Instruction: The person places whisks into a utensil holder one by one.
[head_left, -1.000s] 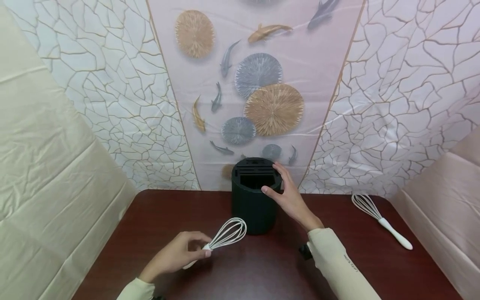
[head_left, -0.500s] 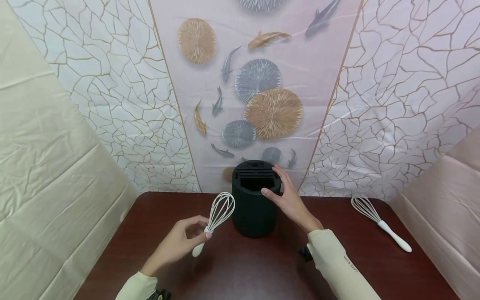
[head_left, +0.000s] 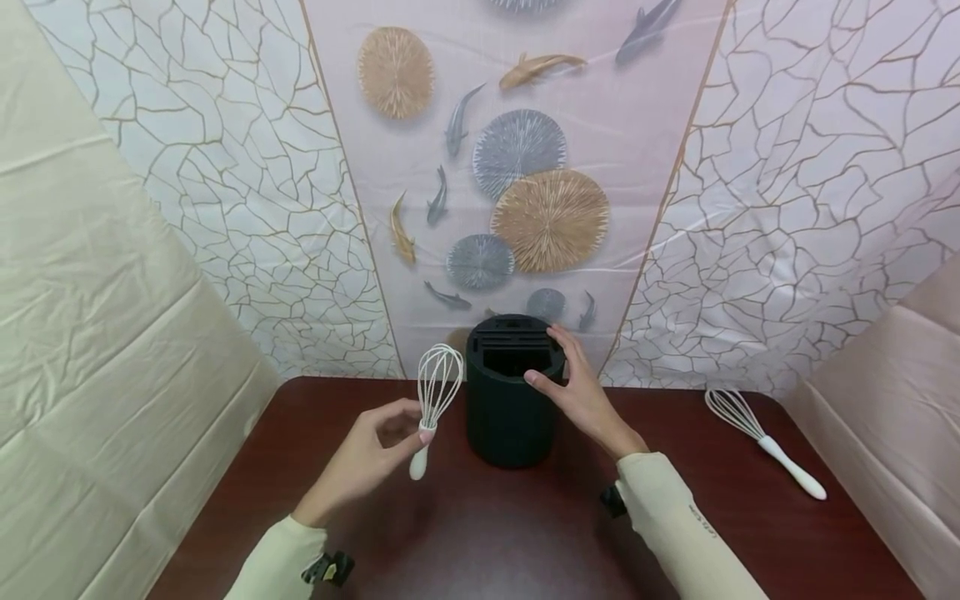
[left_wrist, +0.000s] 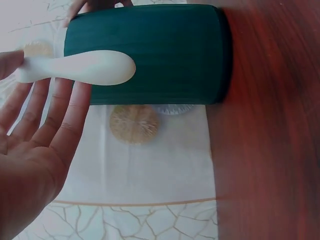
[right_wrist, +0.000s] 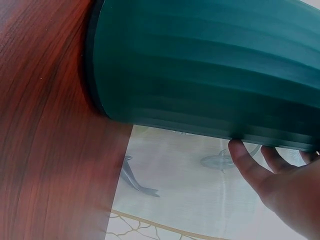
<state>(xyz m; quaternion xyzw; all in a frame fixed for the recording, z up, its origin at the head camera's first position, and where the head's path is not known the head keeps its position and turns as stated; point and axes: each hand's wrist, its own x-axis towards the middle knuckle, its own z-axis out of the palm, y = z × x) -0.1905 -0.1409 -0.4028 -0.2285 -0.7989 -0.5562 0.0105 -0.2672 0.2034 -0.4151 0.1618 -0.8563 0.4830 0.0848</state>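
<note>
My left hand pinches a white balloon whisk between thumb and fingers near the top of its handle. The wire loops point up, and the handle hangs below the fingers, apart from the holder. Just to its right stands a dark green round utensil holder, upright, with narrow slots and a wider opening in its black top. My right hand rests on the holder's upper right side, thumb at the front rim and fingers spread farther back. In the right wrist view, its fairly straight fingers touch the green wall.
A second white whisk lies at the right end of the dark red-brown table. A patterned cloth with fish and round leaf shapes hangs behind the table. Pale cloth closes off the left side.
My left hand has lifted the whisk up and toward the holder's left side, turning it from leaning to nearly upright. My right hand stays at the holder's rim.
</note>
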